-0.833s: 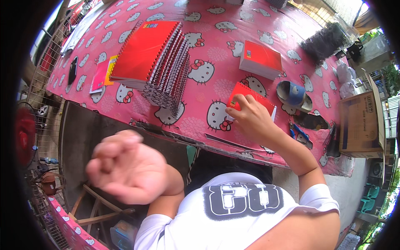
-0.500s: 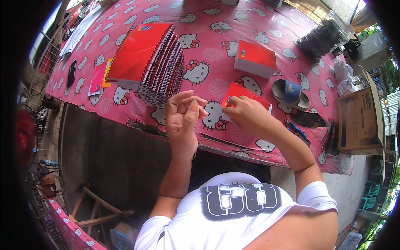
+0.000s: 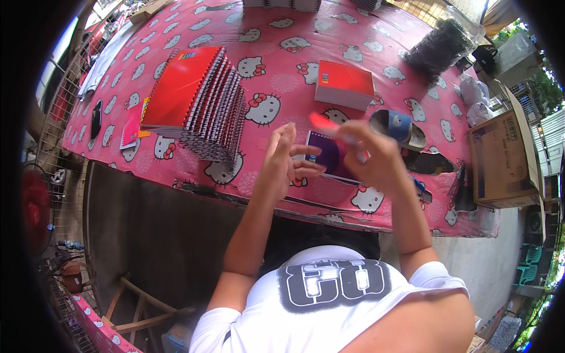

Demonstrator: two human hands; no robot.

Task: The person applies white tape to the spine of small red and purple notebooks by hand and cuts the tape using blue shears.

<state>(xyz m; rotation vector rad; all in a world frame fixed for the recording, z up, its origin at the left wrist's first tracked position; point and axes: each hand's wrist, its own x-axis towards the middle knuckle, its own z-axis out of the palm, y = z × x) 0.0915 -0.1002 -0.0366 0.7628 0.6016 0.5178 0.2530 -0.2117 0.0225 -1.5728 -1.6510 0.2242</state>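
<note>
On the table just in front of me lies a spiral notebook with a purple face (image 3: 325, 154). Above it my right hand (image 3: 371, 154), smeared by motion, pinches a red notebook cover (image 3: 323, 122) that is tilted up and blurred. Whether that cover is still joined to the purple notebook I cannot tell. My left hand (image 3: 282, 157) is raised at the notebook's left edge, empty, its fingers apart. To its left rises a tall stack of red spiral notebooks (image 3: 191, 88). Beyond the purple one sits a block of red-topped sheets (image 3: 344, 82).
A blue slipper (image 3: 398, 127) lies right of my right hand, by a torn patch in the pink tablecloth (image 3: 276, 82). A cardboard box (image 3: 504, 159) stands at the right edge. Black plastic-wrapped coils (image 3: 435, 50) are at the far right, a phone (image 3: 96, 119) at the far left.
My right hand has lifted the red cover off the front notebook, and the purple face now shows. My left hand has moved right, toward the notebook, its fingers stretching out.
</note>
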